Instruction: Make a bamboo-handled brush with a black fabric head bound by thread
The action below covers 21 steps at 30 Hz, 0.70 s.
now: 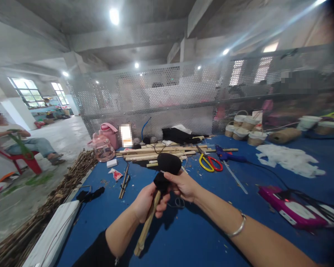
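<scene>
Concrete hall with bright ceiling lamps; across the far side, a perforated metal screen. At far left, on a red chair, a seated co-worker with green material in the hands. Nearer, beside the table's left edge, a long pile of brown dry stalks, then a white slab. On the blue table, at left and far, a pink bag just beside a pink bottle; nearer, some short dark sticks. Far in the middle, many pale sticks lying crosswise.

Near the middle, above the table, a wooden stick, tilted, with black fabric about its upper end and a round black piece just beyond. With left hand, grips the wooden stick, fingers curled around; with right hand, pinches the black fabric narrowly. Cannot tell how the round black piece is attached.

Toward right, scissors, a blue glue gun, crumpled white cloth, and nearer, a magenta box with dark cables.
</scene>
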{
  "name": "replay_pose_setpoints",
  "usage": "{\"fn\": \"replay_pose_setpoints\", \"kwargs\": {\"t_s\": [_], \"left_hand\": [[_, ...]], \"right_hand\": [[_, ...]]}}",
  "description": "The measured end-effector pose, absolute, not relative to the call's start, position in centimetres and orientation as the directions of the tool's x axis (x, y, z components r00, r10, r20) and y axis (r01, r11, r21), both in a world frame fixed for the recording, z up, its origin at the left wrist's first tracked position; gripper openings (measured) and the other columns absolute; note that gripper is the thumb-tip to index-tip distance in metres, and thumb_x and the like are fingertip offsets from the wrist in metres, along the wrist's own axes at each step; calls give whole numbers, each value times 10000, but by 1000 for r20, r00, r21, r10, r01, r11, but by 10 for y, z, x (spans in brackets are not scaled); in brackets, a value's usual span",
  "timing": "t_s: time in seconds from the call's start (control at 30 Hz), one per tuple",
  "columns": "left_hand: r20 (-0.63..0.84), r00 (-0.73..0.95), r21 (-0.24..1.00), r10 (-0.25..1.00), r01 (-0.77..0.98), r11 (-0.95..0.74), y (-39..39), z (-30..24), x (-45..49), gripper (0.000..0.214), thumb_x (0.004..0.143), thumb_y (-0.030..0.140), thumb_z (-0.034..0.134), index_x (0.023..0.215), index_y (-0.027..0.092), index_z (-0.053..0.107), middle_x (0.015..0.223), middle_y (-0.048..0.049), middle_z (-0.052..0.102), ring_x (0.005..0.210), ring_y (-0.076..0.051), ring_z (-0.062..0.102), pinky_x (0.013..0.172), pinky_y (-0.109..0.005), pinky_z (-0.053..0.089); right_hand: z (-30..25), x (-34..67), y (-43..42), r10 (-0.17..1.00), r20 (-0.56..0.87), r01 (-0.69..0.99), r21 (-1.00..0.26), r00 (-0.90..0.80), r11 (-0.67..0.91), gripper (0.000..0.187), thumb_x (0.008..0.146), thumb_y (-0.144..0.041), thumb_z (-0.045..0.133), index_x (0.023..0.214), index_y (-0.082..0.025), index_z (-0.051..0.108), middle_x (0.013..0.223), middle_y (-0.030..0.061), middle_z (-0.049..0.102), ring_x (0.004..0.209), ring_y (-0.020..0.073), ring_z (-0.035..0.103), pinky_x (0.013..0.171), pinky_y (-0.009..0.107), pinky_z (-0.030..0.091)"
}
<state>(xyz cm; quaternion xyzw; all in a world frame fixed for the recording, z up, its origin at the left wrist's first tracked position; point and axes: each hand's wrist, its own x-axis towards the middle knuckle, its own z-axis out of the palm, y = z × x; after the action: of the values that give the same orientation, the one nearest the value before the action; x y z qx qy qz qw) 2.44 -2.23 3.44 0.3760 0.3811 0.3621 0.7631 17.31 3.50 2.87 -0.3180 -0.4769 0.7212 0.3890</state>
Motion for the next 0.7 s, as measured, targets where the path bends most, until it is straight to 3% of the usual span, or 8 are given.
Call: {"fn": "replay_pose_setpoints", "kwargs": {"t_s": [0.03,0.1,0.17,0.23,0.33,0.5,0.6,0.7], "left_hand": [[-264,271,924,926,-205,323,-22,33,26,484,814,605,362,929,159,510,645,4,506,395,-73,401,352,-190,317],[-20,-39,998,999,52,22,-25,29,30,553,825,584,381,1186,170,448,920,-83,600,618,-141,571,515,-249,446],[248,-101,907,964,375,-194,-29,23,34,601,816,469,494,1337,219,331,1245,-127,507,914,-201,592,714,-302,479],[342,-9,763,940,587,-272,-32,17,39,627,812,367,523,1379,232,292,1394,-129,386,1088,-241,535,834,-345,455],[313,43,680,949,687,-256,-31,12,42,497,860,276,428,1348,211,359,1329,-128,479,1112,-245,535,882,-361,429],[344,29,717,939,638,-282,-24,21,32,344,890,264,379,1207,202,498,1042,-89,643,891,-193,601,783,-290,426],[347,-15,738,938,621,-263,-22,28,25,271,887,292,393,1065,174,560,813,-53,632,694,-152,550,658,-250,394],[310,-31,794,950,559,-240,-23,29,24,231,875,342,424,888,162,569,612,11,511,551,-104,426,541,-219,318]], "right_hand": [[29,172,36,876,-94,-254,-937,-473,-237,467,533,-492,785,650,-171,467,357,-125,303,302,8,177,307,169,105],[31,170,37,896,-125,-247,-937,-425,-248,493,526,-509,783,650,-184,433,346,-146,240,315,5,132,319,168,79],[31,170,36,914,-159,-237,-936,-372,-259,519,505,-529,781,644,-192,412,344,-155,209,325,5,112,329,171,61],[31,169,35,926,-174,-222,-941,-335,-257,523,507,-548,768,630,-195,403,347,-151,207,327,8,118,337,181,59],[31,173,34,935,-154,-168,-962,-320,-216,509,555,-579,724,597,-201,386,350,-137,211,327,19,133,344,204,70],[38,191,39,919,84,-41,-996,-385,74,395,622,-496,715,748,-155,559,463,-78,417,397,50,295,390,208,186],[42,201,41,918,122,-16,-992,-378,125,349,647,-457,706,719,-142,575,501,-68,429,406,38,289,391,200,176],[43,203,42,930,76,-98,-994,-359,44,339,632,-439,714,649,-151,534,453,-90,364,363,23,233,360,192,132]]}}
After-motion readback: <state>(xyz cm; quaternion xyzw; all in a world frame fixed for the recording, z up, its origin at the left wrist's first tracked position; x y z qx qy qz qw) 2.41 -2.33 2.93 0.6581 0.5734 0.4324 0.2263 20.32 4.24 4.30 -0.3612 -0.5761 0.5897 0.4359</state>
